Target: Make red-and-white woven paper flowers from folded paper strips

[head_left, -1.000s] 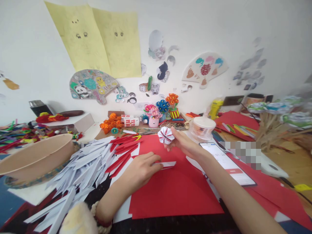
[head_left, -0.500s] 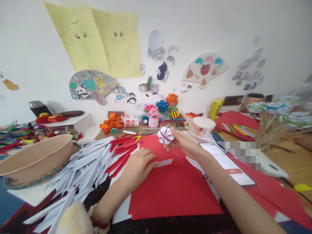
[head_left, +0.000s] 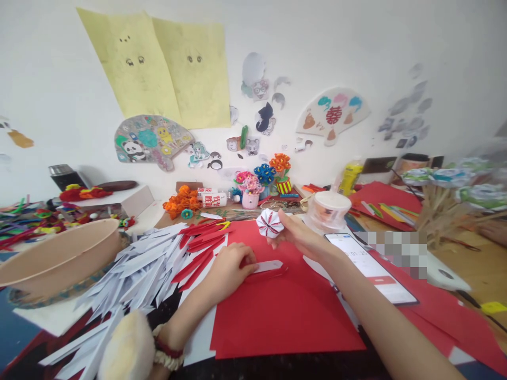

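Observation:
My right hand (head_left: 295,233) holds a small rounded ornament of folded white and red paper (head_left: 270,224) up above the red sheets, its pleats meeting at a centre that faces me. My left hand (head_left: 233,268) rests low over the red paper (head_left: 293,311), fingers curled, thumb and fingertips closed on the near end of a folded white paper strip (head_left: 268,266). A folded red strip (head_left: 273,275) lies just below the white one; whether the fingers also grip it I cannot tell. To the left lie folded white strips (head_left: 146,264) and folded red strips (head_left: 200,253).
A beige basin (head_left: 59,258) stands at the left. A phone (head_left: 370,269) lies by my right forearm, with a round lidded container (head_left: 329,207) behind it. Pipe-cleaner flowers (head_left: 250,190) line the back near the wall. A plush toy (head_left: 127,343) is at the lower left.
My left fingers have curled in more around the end of the white strip, which now shows more of its face. My right hand and the paper ornament have barely moved.

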`<state>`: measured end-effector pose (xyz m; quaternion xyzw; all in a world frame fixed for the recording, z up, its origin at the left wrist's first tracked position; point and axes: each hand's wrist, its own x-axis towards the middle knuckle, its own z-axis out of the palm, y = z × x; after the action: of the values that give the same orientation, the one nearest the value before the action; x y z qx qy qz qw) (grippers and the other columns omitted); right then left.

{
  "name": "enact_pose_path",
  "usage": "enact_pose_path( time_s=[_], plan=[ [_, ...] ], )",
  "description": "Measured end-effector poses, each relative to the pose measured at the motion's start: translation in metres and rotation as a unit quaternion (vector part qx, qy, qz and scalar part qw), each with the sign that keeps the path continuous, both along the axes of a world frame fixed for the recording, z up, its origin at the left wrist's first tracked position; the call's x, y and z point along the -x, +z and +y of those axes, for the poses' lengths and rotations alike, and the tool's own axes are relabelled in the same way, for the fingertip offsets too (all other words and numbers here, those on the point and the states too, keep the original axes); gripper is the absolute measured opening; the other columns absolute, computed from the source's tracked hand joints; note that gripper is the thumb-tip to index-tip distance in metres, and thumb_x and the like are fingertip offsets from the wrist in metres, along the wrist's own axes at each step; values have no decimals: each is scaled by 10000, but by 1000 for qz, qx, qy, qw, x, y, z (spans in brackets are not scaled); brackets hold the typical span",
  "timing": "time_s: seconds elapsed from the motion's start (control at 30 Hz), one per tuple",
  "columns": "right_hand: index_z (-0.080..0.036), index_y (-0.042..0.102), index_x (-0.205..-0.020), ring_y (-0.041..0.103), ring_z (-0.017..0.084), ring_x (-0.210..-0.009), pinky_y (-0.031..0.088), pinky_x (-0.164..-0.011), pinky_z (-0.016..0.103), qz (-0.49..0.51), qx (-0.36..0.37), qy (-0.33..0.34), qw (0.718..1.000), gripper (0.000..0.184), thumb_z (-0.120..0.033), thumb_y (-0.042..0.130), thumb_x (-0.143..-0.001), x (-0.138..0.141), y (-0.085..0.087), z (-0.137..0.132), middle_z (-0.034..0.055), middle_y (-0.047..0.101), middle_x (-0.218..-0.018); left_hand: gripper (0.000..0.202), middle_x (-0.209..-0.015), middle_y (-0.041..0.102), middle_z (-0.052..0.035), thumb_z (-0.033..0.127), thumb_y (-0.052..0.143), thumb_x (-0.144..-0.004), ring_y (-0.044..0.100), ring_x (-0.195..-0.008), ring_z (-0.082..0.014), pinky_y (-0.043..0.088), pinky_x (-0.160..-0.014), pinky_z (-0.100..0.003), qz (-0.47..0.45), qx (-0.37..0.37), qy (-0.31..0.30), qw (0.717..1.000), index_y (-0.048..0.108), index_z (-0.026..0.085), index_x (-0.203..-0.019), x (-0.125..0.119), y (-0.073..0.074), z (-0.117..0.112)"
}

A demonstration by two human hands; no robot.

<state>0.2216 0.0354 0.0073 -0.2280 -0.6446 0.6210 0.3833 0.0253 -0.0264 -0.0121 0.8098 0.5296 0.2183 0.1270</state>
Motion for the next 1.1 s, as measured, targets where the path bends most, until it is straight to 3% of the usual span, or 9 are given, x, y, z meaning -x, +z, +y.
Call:
enact_pose_path(
  time_s=[0.3, 0.43, 0.57, 0.67, 0.8, 1.1],
  plan=[
    [-145, 645, -772, 568, 149, -540, 442, -569, 280, -15, -28, 9, 999, 607, -725, 469, -803, 0, 0, -1, 49, 633, -625, 97, -688, 618, 13, 127, 481, -836, 570, -615, -152, 362, -566, -235, -35, -37, 40, 998, 506, 194, -771, 2, -1, -2],
    [-145, 641, -769, 579, 158, -564, 457, -596, 291, -20, -19, 7, 1000, 593, -707, 461, -822, -1, -3, 1, 43, 624, -599, 162, -696, 643, 12, 199, 554, -821, 576, -629, -131, 408, -588, -223, -137, -8, 33, 990, 488, 185, -674, 5, 0, -1],
    [-152, 616, -691, 572, 154, -560, 463, -607, 294, -21, -7, 8, 1000, 591, -716, 478, -805, -1, -3, 2, 48, 623, -598, 180, -720, 668, -5, 190, 589, -811, 601, -658, -131, 443, -613, -226, -209, -10, -8, 978, 510, 172, -650, 5, 2, -4],
    [-149, 629, -697, 570, 147, -551, 455, -589, 280, -21, 5, 1, 1000, 594, -715, 482, -803, -1, -2, 2, 55, 639, -618, 128, -809, 688, -38, 134, 544, -841, 631, -753, -145, 478, -702, -256, -183, -77, -77, 977, 604, 168, -733, 5, 3, -8],
    [-140, 658, -781, 577, 138, -555, 448, -569, 264, -18, 28, -18, 999, 580, -694, 489, -817, -2, -3, 5, 68, 673, -696, 218, -894, 708, -67, 94, 489, -873, 659, -840, -157, 516, -750, -272, -164, -131, -156, 965, 679, 186, -819, 5, 1, -11],
    [-132, 669, -808, 579, 125, -547, 439, -556, 251, -17, 53, -35, 998, 581, -685, 493, -822, -3, -7, 8, 68, 680, -721, 232, -899, 721, -83, 118, 496, -898, 664, -818, -161, 529, -715, -271, -165, -181, -176, 954, 712, 190, -851, 1, -3, -14]
  ],
)
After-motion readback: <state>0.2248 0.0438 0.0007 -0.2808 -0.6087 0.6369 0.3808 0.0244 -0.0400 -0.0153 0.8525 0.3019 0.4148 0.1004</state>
